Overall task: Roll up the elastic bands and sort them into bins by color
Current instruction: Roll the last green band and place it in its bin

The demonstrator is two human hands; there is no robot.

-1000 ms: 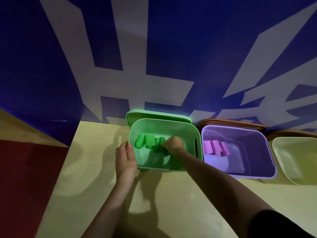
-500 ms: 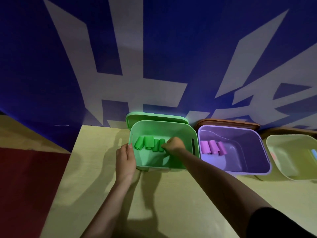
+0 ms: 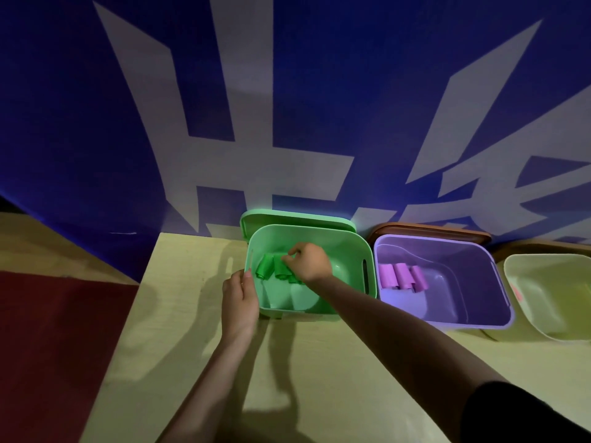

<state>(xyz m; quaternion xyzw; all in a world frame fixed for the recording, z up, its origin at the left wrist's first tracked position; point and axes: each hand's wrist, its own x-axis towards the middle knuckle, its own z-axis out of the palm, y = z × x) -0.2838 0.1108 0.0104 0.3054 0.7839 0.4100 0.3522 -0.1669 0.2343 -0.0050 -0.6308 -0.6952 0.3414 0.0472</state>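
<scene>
A green bin (image 3: pixel 351 247) stands on the table against the wall, with rolled green bands (image 3: pixel 264 268) lying in a row inside. My right hand (image 3: pixel 311 262) reaches into the bin and pinches one of the green rolls at the row's right end. My left hand (image 3: pixel 240 294) grips the bin's left rim, thumb at the edge. A purple bin (image 3: pixel 473 260) to the right holds three rolled pink-purple bands (image 3: pixel 401 276).
A pale yellow-green bin (image 3: pixel 524 282) stands at the far right, partly cut off. Green and brown lids (image 3: pixel 428 230) lean behind the bins. A blue wall with white shapes rises behind. The table's left edge drops to a red floor (image 3: pixel 48 346).
My right hand has moved left along the row of green rolls and lifted slightly. The left hand stays on the bin's rim. The camera view shifted a little.
</scene>
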